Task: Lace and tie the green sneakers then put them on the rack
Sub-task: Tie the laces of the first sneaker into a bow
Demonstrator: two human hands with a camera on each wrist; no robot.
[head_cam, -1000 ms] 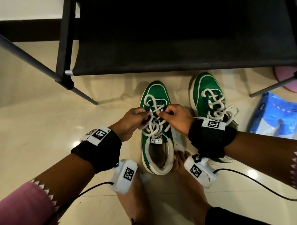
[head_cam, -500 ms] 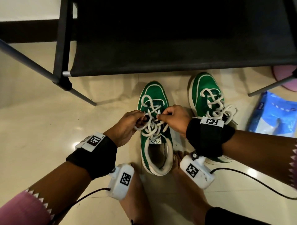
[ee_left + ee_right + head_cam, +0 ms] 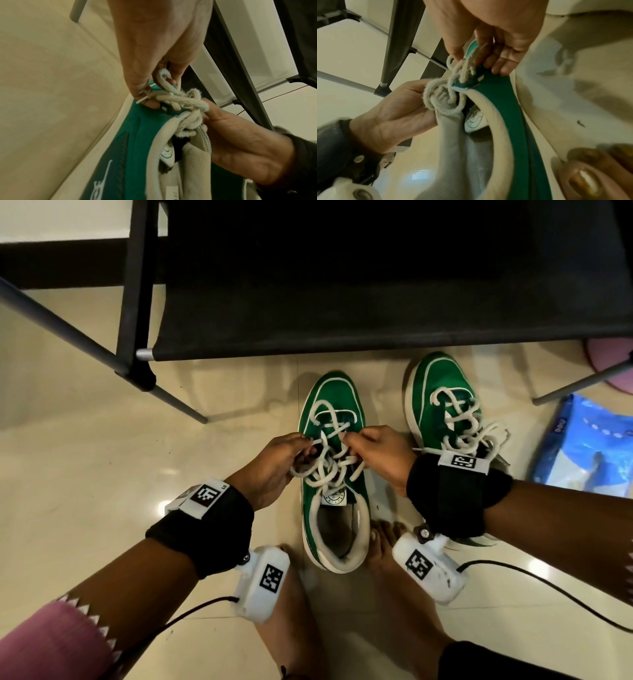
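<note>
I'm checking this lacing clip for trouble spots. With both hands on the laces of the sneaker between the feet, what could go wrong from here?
1. The left hand and right hand pinch the white lace among loose, overlapping loops; pulling now might snarl them rather than form a clean bow.
2. The near sneaker stands free on glossy floor tiles, so a hard tug could slide it.
3. The other sneaker has slack laces that might snag on the rack later.
</note>
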